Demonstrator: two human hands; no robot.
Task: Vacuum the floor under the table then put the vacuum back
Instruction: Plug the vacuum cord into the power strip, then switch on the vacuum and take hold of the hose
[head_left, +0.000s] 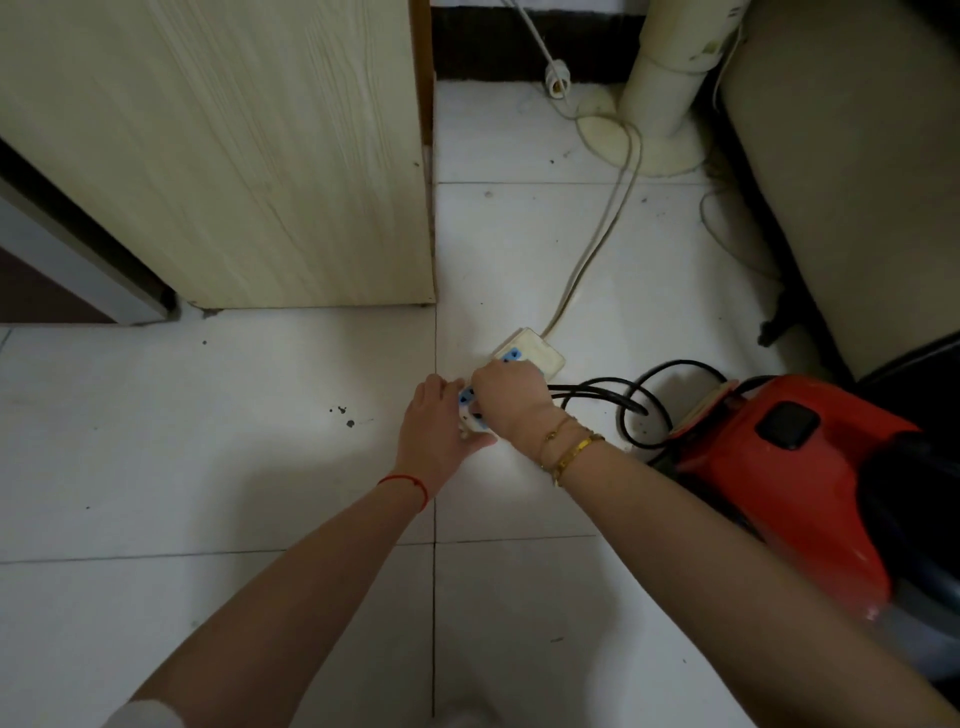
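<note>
A red canister vacuum (795, 483) sits on the white tile floor at the right. Its black cord (631, 395) loops on the floor toward a white power strip (535, 353) with blue sockets. My left hand (436, 431) holds the near end of the strip, thumb along its front edge. My right hand (511, 395) is curled over the strip's middle where the black cord ends; the plug itself is hidden under my fingers.
A pale wooden cabinet side (234, 156) stands at the left back. A cream pipe (670, 83) rises at the back, with the strip's white cable (597, 234) running toward it. A beige upholstered piece (857, 156) fills the right. Dark specks (343, 415) mark the floor.
</note>
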